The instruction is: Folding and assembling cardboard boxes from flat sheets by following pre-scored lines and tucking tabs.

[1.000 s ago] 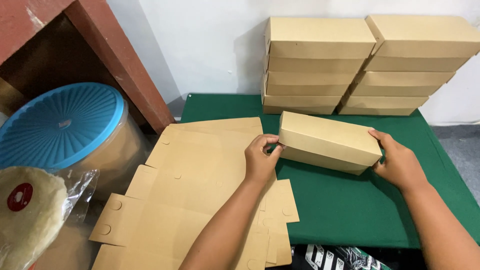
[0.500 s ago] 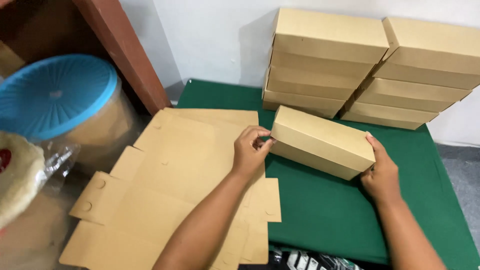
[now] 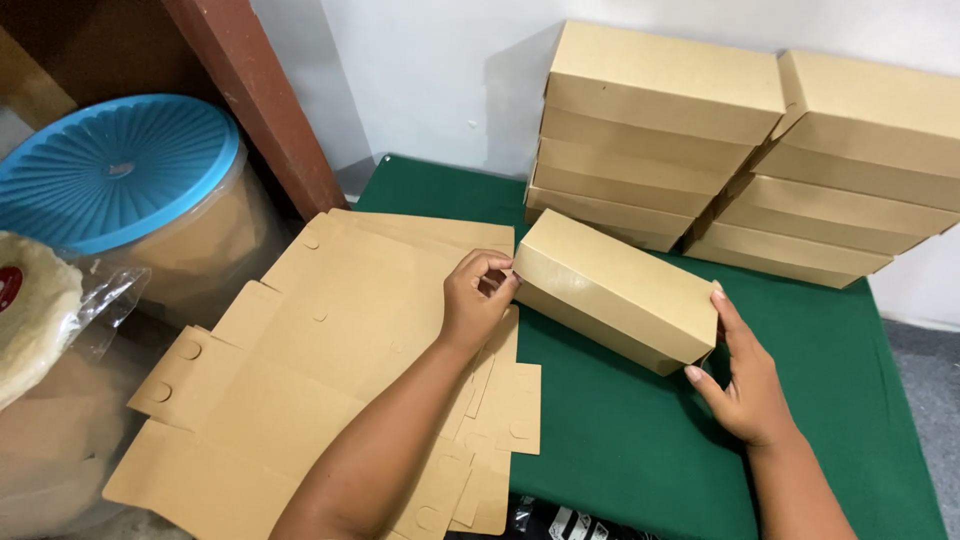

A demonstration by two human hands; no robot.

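Change since the earlier frames: the folded brown cardboard box (image 3: 615,290) has been carried from the table's near middle toward 12 o'clock and now sits close in front of the stacks; its long axis has turned, running from 10 o'clock down to 4 o'clock. The view has drawn nearer and shifted right.

Item 1. Folded brown cardboard box: rectangular, closed, matte kraft surface, crisp edges, shallow. Position: above the green cloth-covered table (image 3: 640,450), centre of view, tilted; whether its underside touches the cloth cannot be told.

Item 2. Left hand (image 3: 475,295): fingers curled, tips pinching the box's end at 9 o'clock. Forearm lies across item 4.

Item 3. Right hand (image 3: 745,385): fingers extended and loosely spread, palm pressed to the box's end at 3 o'clock, thumb under the lower corner. Both hands together clasp the box.

Item 4. Pile of flat unfolded brown cardboard blanks (image 3: 330,370): die-cut sheets with tabs and half-round notches, smooth, overlapping the table's edge at 8 o'clock.

Item 5. Two stacks of finished brown cardboard boxes (image 3: 740,150): same shape as item 1, several high, set against the white wall at 1 o'clock, the stacks leaning into each other.

Item 6. Round translucent plastic tub with ribbed blue lid (image 3: 120,170): at 10 o'clock, beside a reddish-brown wooden post (image 3: 260,100).

Item 7. Clear plastic bag of pale round crackers (image 3: 40,310): crinkled film, at 9 o'clock.
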